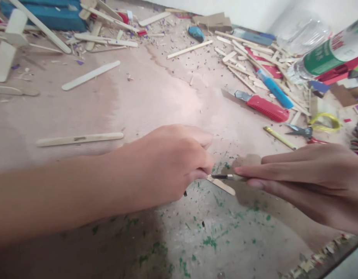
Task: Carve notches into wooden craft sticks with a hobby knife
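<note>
The left hand [173, 166] is curled tight, its thumb and fingertips pinching one end of a short wooden stick [224, 186] low over the table [155, 100], just below the middle of the view. From three o'clock the right hand [309, 182] reaches in with long, flat fingers closed on a thin blade [222, 176] whose dark tip rests on the stick right beside the left thumb. To my eye this is fine trimming, and it would go best with the stick pressed flat on the board, the edge angled away from the pinching fingers, and light repeated strokes rather than one hard push, since the thumb sits so close. Green flecks and wood shavings lie under both hands. At two o'clock a red utility knife [266, 108] lies on the table, with yellow-handled scissors [312, 130] nearer three. The only container I can make out is a clear plastic bottle [327, 54] with a green label, tilted at the two o'clock edge; whether it holds any liquid I cannot tell
</note>
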`<state>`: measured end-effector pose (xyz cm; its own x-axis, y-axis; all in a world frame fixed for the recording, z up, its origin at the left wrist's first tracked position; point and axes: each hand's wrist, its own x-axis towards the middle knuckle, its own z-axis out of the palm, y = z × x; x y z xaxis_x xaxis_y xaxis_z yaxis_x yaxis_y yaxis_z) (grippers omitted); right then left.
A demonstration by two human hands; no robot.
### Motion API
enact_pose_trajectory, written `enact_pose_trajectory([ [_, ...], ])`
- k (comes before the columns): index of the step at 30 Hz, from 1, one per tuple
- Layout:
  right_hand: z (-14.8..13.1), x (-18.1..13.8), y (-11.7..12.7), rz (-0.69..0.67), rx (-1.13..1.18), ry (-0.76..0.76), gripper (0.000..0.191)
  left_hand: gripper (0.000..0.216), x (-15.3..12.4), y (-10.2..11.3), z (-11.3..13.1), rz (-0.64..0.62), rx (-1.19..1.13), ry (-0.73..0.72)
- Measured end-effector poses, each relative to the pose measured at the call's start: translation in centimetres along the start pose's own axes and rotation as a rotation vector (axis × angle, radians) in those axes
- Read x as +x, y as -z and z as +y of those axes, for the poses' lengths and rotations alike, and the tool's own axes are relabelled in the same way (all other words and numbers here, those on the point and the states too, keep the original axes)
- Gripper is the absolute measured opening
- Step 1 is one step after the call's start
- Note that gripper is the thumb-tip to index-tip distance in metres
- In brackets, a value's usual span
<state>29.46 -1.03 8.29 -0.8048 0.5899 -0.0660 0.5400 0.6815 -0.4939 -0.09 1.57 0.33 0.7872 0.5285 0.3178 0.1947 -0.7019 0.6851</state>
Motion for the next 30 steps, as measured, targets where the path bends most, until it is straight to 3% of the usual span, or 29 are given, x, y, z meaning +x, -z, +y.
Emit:
enact_pose_trajectory([
  [5,-0.5,-0.8,-1.0,0.072,0.007,-0.047,0.025,0.029,-0.1,0.0,0.0,0.0,-0.002,0.001],
  [15,-1.8,-3.0,-1.7,0.204,-0.204,-0.073,0.035,0.032,-0.1,-0.1,-0.1,0.011,-0.027,0.012],
  [18,-2.3,-3.2,-1.5,0.223,-0.13,-0.128,0.033,0.032,-0.3,0.2,0.4,-0.009,-0.003,0.034],
  [21,-2.6,-2.9,-1.8,0.145,0.017,-0.087,0.03,0.034,-0.6,0.4,1.6,-0.027,0.04,0.078],
  [28,-1.5,-2.7,-3.2,0.206,0.018,-0.107,0.029,0.024,-0.8,0.2,4.2,-0.229,-0.176,0.245],
  [30,-1.5,-2.8,-3.0,0.205,0.023,-0.123,0.026,0.028,-0.6,0.6,4.2,-0.214,-0.17,0.238],
])
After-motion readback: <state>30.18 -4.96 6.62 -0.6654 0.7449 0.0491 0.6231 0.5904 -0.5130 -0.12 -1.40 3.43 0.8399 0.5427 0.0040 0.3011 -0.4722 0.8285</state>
